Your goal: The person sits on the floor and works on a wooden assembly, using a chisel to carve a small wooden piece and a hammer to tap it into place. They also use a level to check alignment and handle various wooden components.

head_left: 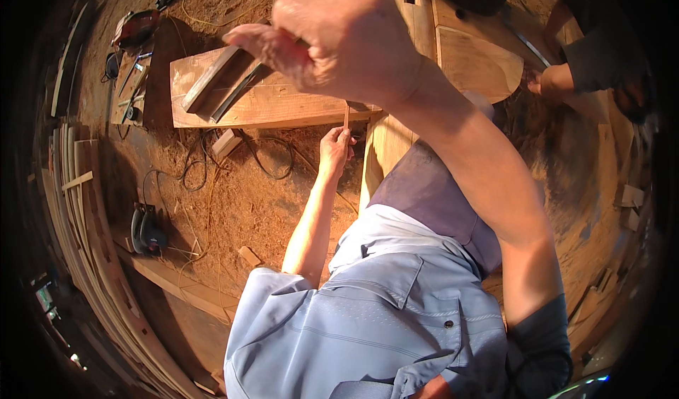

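My right hand (346, 38) is raised high over the work, its fingers curled into a fist and its thumb pointing left. Whatever the fist may hold is hidden from here. Lower down, my left hand (335, 149) grips a slim brown stick-like piece (346, 115) near the edge of a thick wooden board (283, 106). The far end of that piece is lost behind my right wrist. On the board's left part, a squared brown bar (218, 81) and a narrow dark strip (239, 94) slant toward my right thumb.
At the right, another person's hand (555, 79) is by a rounded wooden panel (481, 63). Black cable (272, 173) and a wood offcut (226, 143) lie in sawdust. Long wooden strips (78, 208) are stacked at the left, near a dark power tool (147, 231).
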A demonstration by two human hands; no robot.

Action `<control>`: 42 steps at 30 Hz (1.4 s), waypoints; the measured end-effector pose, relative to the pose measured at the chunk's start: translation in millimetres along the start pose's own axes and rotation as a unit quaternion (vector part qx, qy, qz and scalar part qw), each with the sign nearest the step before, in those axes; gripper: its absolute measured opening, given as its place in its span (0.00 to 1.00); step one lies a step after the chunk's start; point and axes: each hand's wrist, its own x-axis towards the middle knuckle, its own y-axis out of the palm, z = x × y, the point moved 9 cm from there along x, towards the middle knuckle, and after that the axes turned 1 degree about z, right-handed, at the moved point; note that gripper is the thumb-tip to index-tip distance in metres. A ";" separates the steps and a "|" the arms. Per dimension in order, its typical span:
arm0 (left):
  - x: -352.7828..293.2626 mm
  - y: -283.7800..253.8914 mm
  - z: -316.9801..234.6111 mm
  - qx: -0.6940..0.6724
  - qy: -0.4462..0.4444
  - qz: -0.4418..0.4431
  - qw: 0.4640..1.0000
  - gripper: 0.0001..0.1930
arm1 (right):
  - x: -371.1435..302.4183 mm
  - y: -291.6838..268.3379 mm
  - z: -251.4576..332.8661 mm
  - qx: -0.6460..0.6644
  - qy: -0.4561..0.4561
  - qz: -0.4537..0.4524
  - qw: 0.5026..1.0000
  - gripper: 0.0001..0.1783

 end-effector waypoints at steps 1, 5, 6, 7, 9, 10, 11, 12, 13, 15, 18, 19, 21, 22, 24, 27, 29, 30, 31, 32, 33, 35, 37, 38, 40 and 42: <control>1.6 0.8 -1.2 -0.021 0.002 0.008 1.000 0.14 | -5.0 -4.0 -9.6 0.020 -0.026 0.106 0.994 0.19; -2.9 -2.9 -5.8 -0.037 -0.020 0.004 0.999 0.13 | -27.8 -1.4 -23.2 -0.035 0.086 0.035 0.995 0.27; -3.5 -2.6 -6.3 -0.037 -0.025 0.005 0.999 0.12 | -30.8 -6.1 -14.9 0.027 0.012 -0.047 0.998 0.24; -4.6 -2.1 -5.7 -0.040 -0.029 0.007 0.999 0.12 | -41.2 -6.2 -28.7 0.049 0.083 -0.067 0.993 0.22; -10.4 -1.8 0.1 -0.018 -0.041 -0.005 0.999 0.12 | -64.3 -4.0 -55.3 0.094 0.220 -0.103 0.965 0.17; -16.2 -1.1 5.9 -0.013 -0.051 -0.005 0.999 0.12 | -76.4 -1.3 -69.0 0.098 0.284 -0.131 0.945 0.13; -20.6 0.4 11.7 -0.018 -0.071 -0.003 0.997 0.12 | -84.7 0.4 -79.2 0.107 0.314 -0.135 0.934 0.12; -26.0 1.3 14.4 -0.006 -0.066 0.003 0.998 0.13 | -94.6 2.7 -89.8 0.116 0.344 -0.139 0.921 0.11; -26.5 2.4 7.3 -0.013 -0.018 0.012 1.000 0.13 | -105.1 15.6 -96.0 0.142 0.374 -0.110 0.910 0.12; -30.1 -0.4 6.6 -0.039 0.003 0.011 0.999 0.14 | -133.0 43.5 -107.6 0.187 0.433 -0.049 0.880 0.17; -19.1 -12.7 -1.4 0.031 0.020 -0.002 0.999 0.15 | -199.7 97.9 -101.6 0.169 0.526 0.143 0.821 0.12; -13.9 -18.2 -4.2 0.061 0.015 -0.006 0.998 0.15 | -222.0 109.0 -98.4 0.145 0.553 0.182 0.800 0.10; -3.9 -26.5 -12.8 0.135 0.025 -0.018 0.990 0.15 | -241.0 110.4 -100.4 0.185 0.545 0.137 0.806 0.09; 0.4 -29.6 -17.3 0.169 0.030 -0.025 0.985 0.15 | -253.4 108.6 -103.8 0.189 0.565 0.131 0.792 0.09; 5.3 -31.2 -21.5 0.177 0.019 -0.021 0.984 0.16 | -260.7 100.6 -104.6 0.258 0.552 0.112 0.785 0.08; 7.3 -30.7 -29.4 0.190 0.011 -0.015 0.982 0.16 | -259.8 84.5 -103.1 0.252 0.518 0.158 0.802 0.06; 7.9 -29.7 -34.4 0.197 0.010 -0.010 0.980 0.16 | -258.0 80.5 -97.3 0.255 0.500 0.192 0.805 0.05; 8.6 -30.1 -37.0 0.202 0.010 -0.008 0.979 0.16 | -256.3 78.6 -93.1 0.231 0.480 0.221 0.817 0.04; 9.6 -30.9 -38.5 0.210 0.006 -0.006 0.978 0.16 | -256.5 79.8 -90.7 0.233 0.478 0.231 0.814 0.04; 11.2 -32.5 -39.9 0.225 0.000 -0.005 0.974 0.17 | -257.1 81.1 -88.3 0.236 0.477 0.241 0.812 0.04; 12.6 -33.5 -42.5 0.245 0.005 -0.006 0.969 0.17 | -258.1 83.6 -86.1 0.240 0.475 0.251 0.809 0.05; 15.5 -36.3 -46.1 0.284 0.009 -0.013 0.959 0.16 | -259.5 88.1 -83.1 0.258 0.469 0.257 0.804 0.05; 17.6 -36.9 -45.7 0.293 -0.008 0.003 0.956 0.18 | -261.3 92.3 -81.5 0.279 0.464 0.255 0.801 0.05; 18.1 -36.9 -47.1 0.298 -0.006 0.007 0.955 0.18 | -262.5 94.6 -80.4 0.291 0.462 0.251 0.799 0.05; 18.1 -36.8 -49.5 0.298 -0.008 0.011 0.954 0.18 | -264.5 97.3 -78.9 0.303 0.455 0.244 0.801 0.05; 17.1 -37.1 -50.9 0.289 -0.015 0.010 0.957 0.18 | -265.4 98.3 -77.6 0.304 0.444 0.239 0.808 0.05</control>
